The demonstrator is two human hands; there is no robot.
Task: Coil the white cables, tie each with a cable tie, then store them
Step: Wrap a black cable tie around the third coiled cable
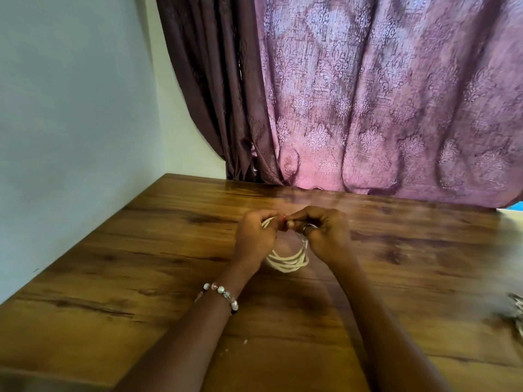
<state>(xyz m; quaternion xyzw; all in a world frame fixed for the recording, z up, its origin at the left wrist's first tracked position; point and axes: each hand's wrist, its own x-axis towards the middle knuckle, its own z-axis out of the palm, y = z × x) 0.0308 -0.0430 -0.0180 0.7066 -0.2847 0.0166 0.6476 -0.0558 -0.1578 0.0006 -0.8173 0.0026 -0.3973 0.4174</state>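
A white cable (287, 261), wound into a small coil of several loops, hangs between my two hands just above the wooden table (141, 264). My left hand (254, 236) grips the coil's upper left side, with a beaded bracelet on its wrist. My right hand (325, 233), wearing a ring, pinches the top of the coil next to the left hand's fingertips. Something small and reddish shows between the fingertips; I cannot tell what it is. The top of the coil is hidden by my fingers.
A purple patterned curtain (382, 108) hangs along the table's far edge. A pale wall (70, 123) borders the table on the left. A blurred pale tangle (516, 309) lies at the right edge of the view.
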